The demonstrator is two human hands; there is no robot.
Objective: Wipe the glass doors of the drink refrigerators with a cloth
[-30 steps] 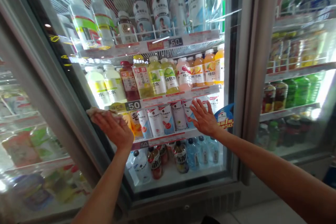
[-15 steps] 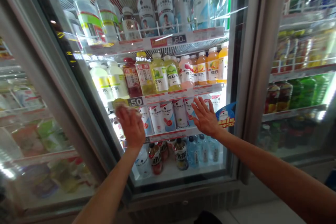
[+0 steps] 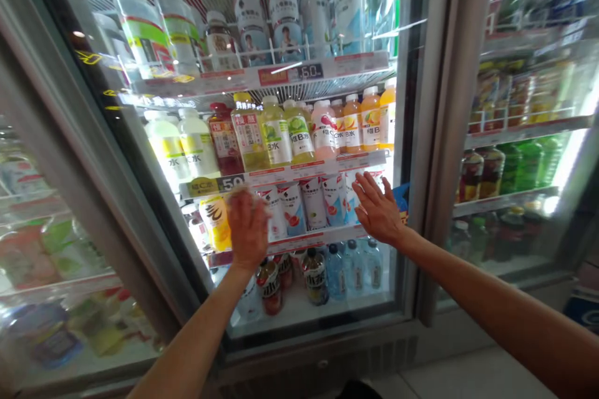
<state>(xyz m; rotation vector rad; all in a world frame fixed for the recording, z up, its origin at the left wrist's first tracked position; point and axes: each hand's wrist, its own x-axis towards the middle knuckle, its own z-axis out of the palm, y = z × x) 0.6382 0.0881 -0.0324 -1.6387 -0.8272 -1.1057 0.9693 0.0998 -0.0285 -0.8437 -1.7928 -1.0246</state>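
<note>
My left hand (image 3: 250, 230) is raised with its palm toward the glass door (image 3: 309, 330) of a drinks cooler, in front of the can shelf. Its fingers are smeared by motion, and a pale, blurred cloth (image 3: 239, 192) shows at the fingertips. The cloth's full shape is hidden behind the hand. To the right, my right hand (image 3: 380, 211) lies flat on or close to the glass with fingers spread, holding nothing. White-and-blue drink cans (image 3: 314, 202) stand behind the glass between both hands. A yellow can (image 3: 216, 221) shows left of my left hand.
Above are coloured bottles (image 3: 278, 131) and a top shelf of larger bottles (image 3: 285, 19). Small bottles (image 3: 313, 274) stand on the bottom shelf. Metal door frames (image 3: 452, 137) separate neighbouring coolers. A blue sticker (image 3: 401, 198) sits beside my right wrist.
My left hand has moved a little right and slightly up over the glass, uncovering the yellow can. My right hand stays spread. The view has shifted slightly to the right.
</note>
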